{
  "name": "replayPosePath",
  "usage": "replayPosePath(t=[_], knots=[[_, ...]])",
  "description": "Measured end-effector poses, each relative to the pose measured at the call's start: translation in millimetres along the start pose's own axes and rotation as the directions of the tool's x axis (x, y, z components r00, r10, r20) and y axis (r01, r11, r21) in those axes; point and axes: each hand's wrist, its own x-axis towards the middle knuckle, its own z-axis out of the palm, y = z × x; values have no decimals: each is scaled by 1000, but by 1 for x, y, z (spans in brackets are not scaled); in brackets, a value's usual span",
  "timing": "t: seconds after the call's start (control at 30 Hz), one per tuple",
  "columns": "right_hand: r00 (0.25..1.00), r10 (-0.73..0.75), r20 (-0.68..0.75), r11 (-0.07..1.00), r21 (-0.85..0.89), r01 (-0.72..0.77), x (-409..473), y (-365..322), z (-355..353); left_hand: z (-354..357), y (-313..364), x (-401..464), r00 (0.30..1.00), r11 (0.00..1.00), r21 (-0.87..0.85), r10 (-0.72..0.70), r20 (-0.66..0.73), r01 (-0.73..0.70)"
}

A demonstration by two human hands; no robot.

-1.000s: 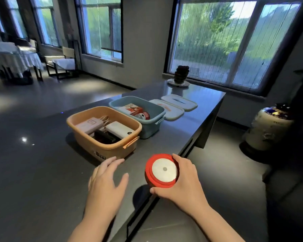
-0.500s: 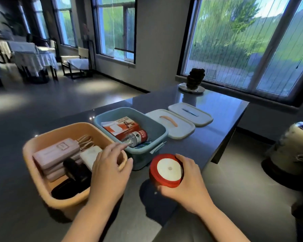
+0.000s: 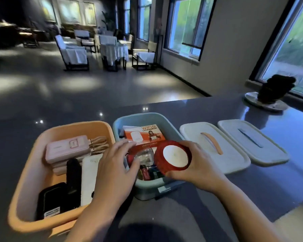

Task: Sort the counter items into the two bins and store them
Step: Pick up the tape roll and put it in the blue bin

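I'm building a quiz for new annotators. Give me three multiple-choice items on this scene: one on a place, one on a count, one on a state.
1. Where is the ribbon spool?
A. over the blue bin
B. in the orange bin
C. on a lid

2. How many lids lie on the counter?
A. one
B. two
C. three

3. What is the right hand doing?
A. resting flat on the counter
B. lifting a lid
C. gripping the spool

Answers:
1. A, the spool sits above the blue bin, near its front right corner.
2. B, the orange-handled lid and the blue-handled lid lie side by side.
3. C, its fingers curl round the spool's rim.
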Motion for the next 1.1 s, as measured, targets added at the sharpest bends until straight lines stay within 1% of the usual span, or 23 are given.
replayPosePath(t=[0.1,0.17,0.23,0.3,0.4,0.47,0.57,0.63,0.7,0.77,0.9,1.0,1.07,1.1], knots=[[985,-79,156,989,-114,97,33,10,3,15,8,10,995,997,29,-65,-73,68],[969,-107,225,979,-145,141,46,13,9,21,11,11,986,992,37,-119,-117,124],[953,-105,283,974,-165,157,55,16,14,25,12,8,978,987,60,-141,-155,152],[939,-113,324,954,-228,194,61,19,21,29,14,5,972,982,79,-157,-178,173],[937,-135,321,910,-334,245,63,25,31,33,15,5,971,976,105,-169,-166,188],[940,-97,328,892,-391,228,63,26,36,35,14,7,975,977,111,-167,-147,184],[916,-14,401,875,-439,205,68,23,40,36,13,9,978,979,108,-159,-135,174],[886,51,460,904,-399,156,72,20,42,37,13,10,981,981,99,-153,-122,166],[840,122,529,940,-333,73,75,17,44,39,11,10,982,981,97,-158,-101,167],[811,164,562,945,-325,34,78,17,45,42,9,11,984,979,111,-165,-71,173],[804,192,562,941,-339,12,80,18,50,45,8,13,990,976,168,-138,-32,141],[790,198,581,934,-356,28,82,19,50,46,6,13,992,970,209,-124,-3,122],[808,185,560,933,-359,35,81,18,49,46,4,12,992,968,223,-123,14,117],[829,176,532,935,-353,28,80,18,47,46,3,12,992,967,225,-122,18,115]])
